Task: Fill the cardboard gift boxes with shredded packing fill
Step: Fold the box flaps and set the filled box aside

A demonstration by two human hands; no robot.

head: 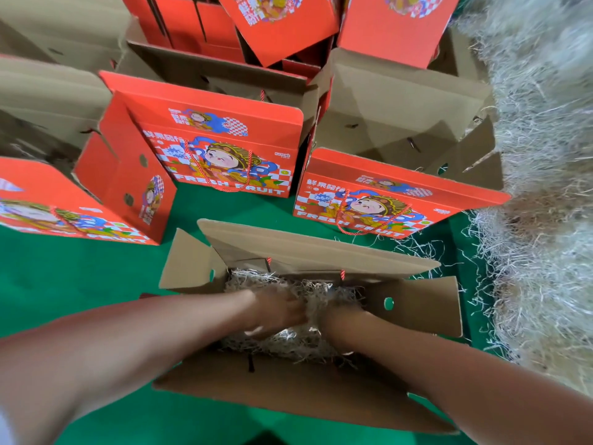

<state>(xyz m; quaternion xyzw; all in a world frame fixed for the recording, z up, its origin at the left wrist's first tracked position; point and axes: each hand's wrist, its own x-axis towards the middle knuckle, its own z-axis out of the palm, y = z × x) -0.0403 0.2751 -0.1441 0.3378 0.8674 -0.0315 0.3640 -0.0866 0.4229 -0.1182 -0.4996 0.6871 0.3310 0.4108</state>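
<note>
– Down inside the open box [308, 393], both hands are in the shredded fill [288, 345]. Left hand [277, 311] is back-up w/ fingers in the shreds, but blurred. Right hand [333, 319] is buried past the wrist. Can't tell if either is gripping or just pressing.

– So the fill's under and around them?

– Yep. It's touching both hands, heaped between them and spread across the box bottom. Layer looks thin, well below the rim.

– What could go wrong?

– Pulling the hands out fast would prob. drag strands over the walls. The side flap [417, 303] stands loose, so a forearm could knock it inward over the fill. The red rope end [342, 274] on the far wall sits just above the shreds and may get tangled in them. Pressing off-centre could also make the box slide on the green counter [80, 277].

– And more stock?

– Big fill pile [539, 155] is on the right, near the box, w/ stray strands [426, 248] on the counter between. An empty box [385, 123] sits beyond, beside a printed red gift box [224, 149].
</note>
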